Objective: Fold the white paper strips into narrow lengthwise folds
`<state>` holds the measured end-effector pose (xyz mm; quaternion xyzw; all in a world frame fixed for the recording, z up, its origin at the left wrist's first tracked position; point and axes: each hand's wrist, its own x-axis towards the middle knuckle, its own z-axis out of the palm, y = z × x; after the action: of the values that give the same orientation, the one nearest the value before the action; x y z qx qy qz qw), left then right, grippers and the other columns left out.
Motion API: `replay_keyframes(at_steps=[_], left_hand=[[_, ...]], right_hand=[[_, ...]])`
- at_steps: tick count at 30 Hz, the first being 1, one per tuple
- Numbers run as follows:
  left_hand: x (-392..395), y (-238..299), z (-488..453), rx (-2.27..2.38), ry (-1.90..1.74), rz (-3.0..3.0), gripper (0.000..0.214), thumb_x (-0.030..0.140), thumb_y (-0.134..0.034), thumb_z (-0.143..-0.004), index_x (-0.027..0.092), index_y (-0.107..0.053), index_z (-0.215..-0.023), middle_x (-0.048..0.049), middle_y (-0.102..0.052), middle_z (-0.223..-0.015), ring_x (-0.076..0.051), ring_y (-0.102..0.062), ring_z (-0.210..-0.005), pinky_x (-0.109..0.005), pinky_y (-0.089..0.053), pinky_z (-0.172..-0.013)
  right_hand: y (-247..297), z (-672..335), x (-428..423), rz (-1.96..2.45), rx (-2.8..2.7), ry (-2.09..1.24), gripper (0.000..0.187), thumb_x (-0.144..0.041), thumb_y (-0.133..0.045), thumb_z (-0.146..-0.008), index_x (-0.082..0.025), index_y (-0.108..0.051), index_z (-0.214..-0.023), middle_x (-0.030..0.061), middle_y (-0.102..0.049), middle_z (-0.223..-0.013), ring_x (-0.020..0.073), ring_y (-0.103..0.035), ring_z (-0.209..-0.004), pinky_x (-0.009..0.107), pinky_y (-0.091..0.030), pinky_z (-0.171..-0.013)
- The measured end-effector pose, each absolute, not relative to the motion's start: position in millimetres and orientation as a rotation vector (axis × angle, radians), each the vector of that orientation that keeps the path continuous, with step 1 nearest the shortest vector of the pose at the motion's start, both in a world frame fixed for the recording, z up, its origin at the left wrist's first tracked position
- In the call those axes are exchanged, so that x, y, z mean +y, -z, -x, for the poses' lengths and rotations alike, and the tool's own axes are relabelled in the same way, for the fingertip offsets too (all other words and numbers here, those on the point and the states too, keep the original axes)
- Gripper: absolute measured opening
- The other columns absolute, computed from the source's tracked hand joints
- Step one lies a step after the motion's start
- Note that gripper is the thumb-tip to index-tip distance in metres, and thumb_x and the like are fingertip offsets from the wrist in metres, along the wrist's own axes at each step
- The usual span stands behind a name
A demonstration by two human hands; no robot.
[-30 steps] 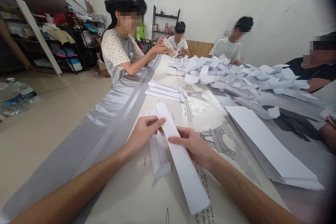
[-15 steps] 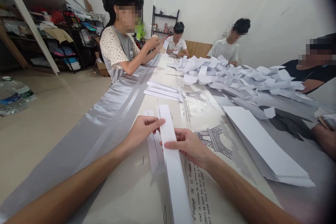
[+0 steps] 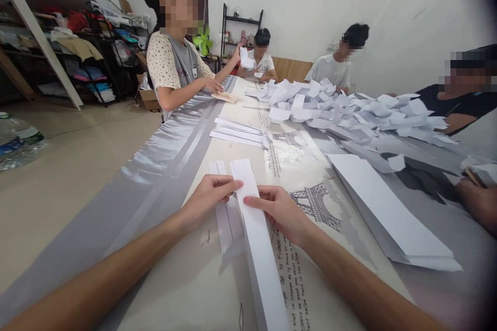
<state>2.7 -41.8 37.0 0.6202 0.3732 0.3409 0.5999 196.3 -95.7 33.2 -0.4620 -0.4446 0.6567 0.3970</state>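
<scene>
A long folded white paper strip runs from the table's near edge up between my hands. My left hand pinches its upper left edge, thumb on top. On the right edge, slightly lower, my right hand grips the same strip with its thumb pressed on the face. The fingers beneath the paper are partly hidden. Under and left of it, another white strip with a dark line lies on the printed tablecloth. Farther up the cloth rest several narrow paper strips.
A heap of folded white papers covers the far right of the table. Nearer lies a stack of long white sheets. A co-worker sits at the left edge, others beyond and at right. Water bottles stand on the floor.
My right hand has shifted slightly up the strip, closer to my left hand. The co-worker at left has moved their hands apart, one lowered to the table, one raised with white paper.
</scene>
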Motion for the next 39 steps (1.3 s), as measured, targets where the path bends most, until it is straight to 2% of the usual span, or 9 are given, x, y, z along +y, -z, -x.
replay_keyframes(at_steps=[4,10,15,25,32,39], left_hand=[[-39.2,-34.6,-2.6,0.887,-0.864,-1.397,0.047,0.052,-0.067,-0.086,0.019,-0.050,-0.058,0.0026,-0.040,-0.062,-0.012,-0.034,-0.062,-0.028,-0.029,-0.061],[-36.3,-35.1,-1.5,0.886,-0.933,-1.350,0.039,0.046,-0.071,-0.084,0.018,-0.057,-0.061,0.0018,-0.050,-0.065,-0.012,-0.041,-0.062,-0.027,-0.036,-0.063],[-36.8,-35.8,-3.2,0.847,-0.945,-1.351,0.033,0.044,-0.070,-0.085,0.018,-0.063,-0.065,0.0001,-0.056,-0.070,-0.014,-0.048,-0.069,-0.028,-0.041,-0.069],[-33.7,-32.8,-2.0,0.899,-1.022,-1.347,0.039,0.045,-0.071,-0.085,0.017,-0.060,-0.060,0.0016,-0.051,-0.065,-0.013,-0.047,-0.066,-0.027,-0.042,-0.067],[-33.3,-35.2,-3.1,0.860,-1.021,-1.303,0.030,0.041,-0.075,-0.083,0.016,-0.067,-0.068,-0.0006,-0.060,-0.073,-0.013,-0.051,-0.069,-0.028,-0.046,-0.072],[-34.4,-37.6,-3.5,0.842,-1.036,-1.327,0.030,0.043,-0.072,-0.085,0.016,-0.070,-0.071,-0.0015,-0.064,-0.073,-0.015,-0.056,-0.071,-0.029,-0.050,-0.076]], right_hand=[[-32.2,-192.7,-96.5,1.182,-1.120,-1.646,0.025,-0.041,-0.086,-0.074,-0.020,-0.076,-0.085,0.0050,-0.075,-0.086,0.0212,-0.070,-0.077,0.036,-0.053,-0.071],[-29.4,-191.1,-97.8,1.163,-1.142,-1.651,0.030,-0.043,-0.086,-0.074,-0.019,-0.075,-0.086,0.0043,-0.074,-0.083,0.0199,-0.069,-0.074,0.035,-0.052,-0.069],[-29.9,-191.4,-98.4,1.176,-1.150,-1.648,0.028,-0.042,-0.085,-0.075,-0.020,-0.076,-0.090,0.0056,-0.076,-0.090,0.0206,-0.069,-0.077,0.035,-0.052,-0.070],[-33.2,-189.2,-99.6,1.169,-1.185,-1.638,0.025,-0.039,-0.084,-0.077,-0.020,-0.076,-0.090,0.0064,-0.077,-0.092,0.0205,-0.070,-0.076,0.035,-0.053,-0.069],[-33.8,-189.1,-100.6,1.185,-1.196,-1.593,0.023,-0.039,-0.083,-0.077,-0.020,-0.075,-0.086,0.0050,-0.076,-0.086,0.0194,-0.068,-0.072,0.034,-0.052,-0.065],[-34.8,-188.5,-99.8,1.198,-1.225,-1.552,0.022,-0.039,-0.084,-0.077,-0.020,-0.074,-0.082,0.0039,-0.075,-0.083,0.0186,-0.068,-0.070,0.032,-0.051,-0.063]])
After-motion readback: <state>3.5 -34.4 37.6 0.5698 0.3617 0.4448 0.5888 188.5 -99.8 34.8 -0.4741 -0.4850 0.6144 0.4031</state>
